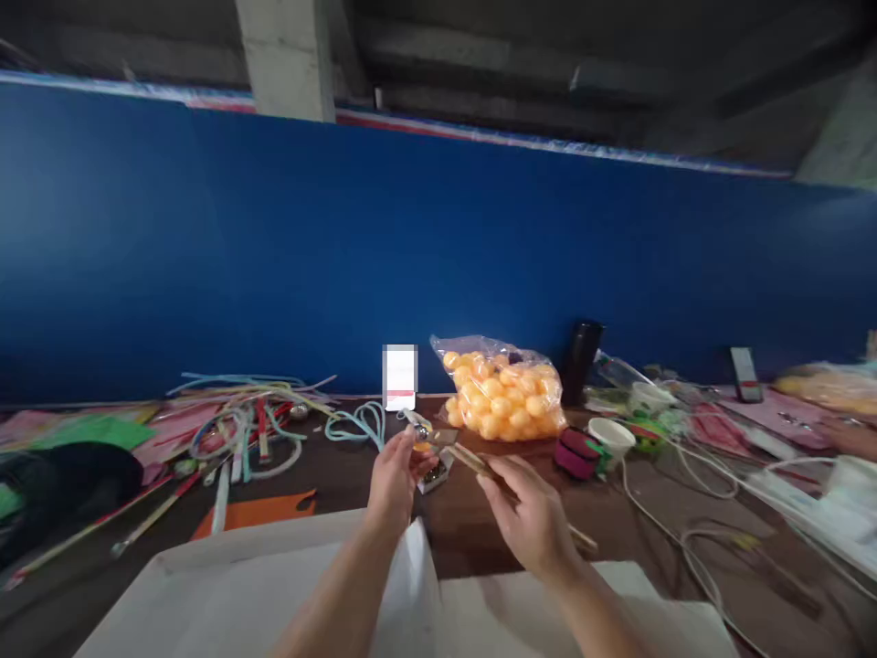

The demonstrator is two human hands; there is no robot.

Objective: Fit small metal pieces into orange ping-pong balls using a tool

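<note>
The brown table (472, 541) carries a clear bag (503, 393), well filled with orange balls and resting near the blue wall (438, 238). A black bottle (584, 363) stands to the bag's right; its contents cannot be seen. Nearer the front, a white cup (612, 437) tilts beside a maroon pouch (573, 455); what either contains is unclear. A small open box (438, 482), in front of the bag, contains dark, glinting bits too small to tell.

Both forearms reach forward over white paper (253, 585). The right hand (531, 512) angles inward, its fingers closed around thin wooden sticks (471, 457) pointing toward the box. The left hand (394, 480), raised beside the box, pinches a small shiny thing (421, 431) near the sticks' tips.
</note>
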